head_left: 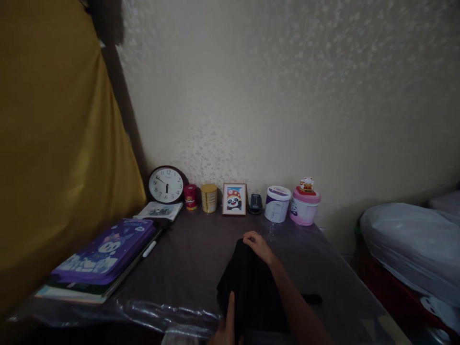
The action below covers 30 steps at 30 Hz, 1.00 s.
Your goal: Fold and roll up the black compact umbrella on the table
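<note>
Left hand (224,330), at the bottom edge of view: index finger extended forward along the front of the black cloth (240,273); remaining fingers curled low and partly cropped, grip cannot be told. Cloth stands peaked at the near middle of the dark tabletop (194,254). Right hand (258,245): forearm slants in from lower right, wrist bent left, thumb and fingers closed in a pinch on the cloth's top corner. Farther back, labels on the red tin (191,197) and white-and-purple tub (277,205) illegible. Wall clock (166,185): numerals legible, short hand near 6, long near 10; dial brand too small.
</note>
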Available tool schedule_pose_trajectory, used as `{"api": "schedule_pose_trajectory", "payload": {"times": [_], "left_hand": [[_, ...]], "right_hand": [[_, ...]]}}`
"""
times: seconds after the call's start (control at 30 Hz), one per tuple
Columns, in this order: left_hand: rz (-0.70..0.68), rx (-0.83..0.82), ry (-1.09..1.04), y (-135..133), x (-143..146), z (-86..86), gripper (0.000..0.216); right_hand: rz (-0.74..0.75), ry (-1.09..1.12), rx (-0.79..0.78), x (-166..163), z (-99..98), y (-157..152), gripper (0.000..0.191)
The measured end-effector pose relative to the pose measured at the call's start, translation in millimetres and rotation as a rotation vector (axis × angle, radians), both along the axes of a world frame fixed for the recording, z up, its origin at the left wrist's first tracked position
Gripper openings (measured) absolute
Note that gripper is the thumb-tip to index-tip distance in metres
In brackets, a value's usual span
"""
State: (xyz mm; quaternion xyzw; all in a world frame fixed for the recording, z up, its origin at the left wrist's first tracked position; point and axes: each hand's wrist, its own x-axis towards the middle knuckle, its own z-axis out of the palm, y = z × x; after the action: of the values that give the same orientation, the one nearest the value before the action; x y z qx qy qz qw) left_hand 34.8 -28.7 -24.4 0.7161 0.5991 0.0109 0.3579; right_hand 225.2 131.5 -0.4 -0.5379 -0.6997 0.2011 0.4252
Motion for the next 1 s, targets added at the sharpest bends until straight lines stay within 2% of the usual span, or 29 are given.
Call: {"api": "schedule_pose_trajectory", "payload": {"times": [0.23, 0.4, 0.53, 0.6, 0.7, 0.87, 1.0], "left_hand": [[-0.017, -0.011, -0.019, 0.8, -2.0, -0.2, 0.073], [0.011, -0.017, -0.009, -2.7, -5.3, 9.7, 0.071], [0.009, -0.026, -0.002, -4.3, -4.0, 10.9, 0.073], [0.018, -0.022, -0.008, -4.6, -3.1, 9.1, 0.074], [0.010, -0.006, -0.015, -4.3, -2.9, 6.8, 0.073], [-0.048, -0.010, -0.019, -0.5, -4.6, 5.3, 0.075], [-0.052, -0.004, -0.036, 0.9, -5.1, 2.0, 0.076]], "right_hand": [[-0.122, -0.069, 0.063, -19.0, -7.9, 5.0, 0.016], [-0.236, -0.087, 0.154, -27.6, -3.3, -25.6, 0.018], [-0.155, -0.196, 0.220, -34.5, -5.9, -66.5, 0.023], [-0.087, -0.258, 0.217, -38.5, -8.7, -76.0, 0.023], [-0.039, -0.328, 0.180, -42.5, -9.3, -69.0, 0.027], [-0.073, -0.449, 0.125, -48.0, -1.6, -48.2, 0.030], [-0.025, -0.501, 0.141, -58.8, 3.0, -67.6, 0.032]]}}
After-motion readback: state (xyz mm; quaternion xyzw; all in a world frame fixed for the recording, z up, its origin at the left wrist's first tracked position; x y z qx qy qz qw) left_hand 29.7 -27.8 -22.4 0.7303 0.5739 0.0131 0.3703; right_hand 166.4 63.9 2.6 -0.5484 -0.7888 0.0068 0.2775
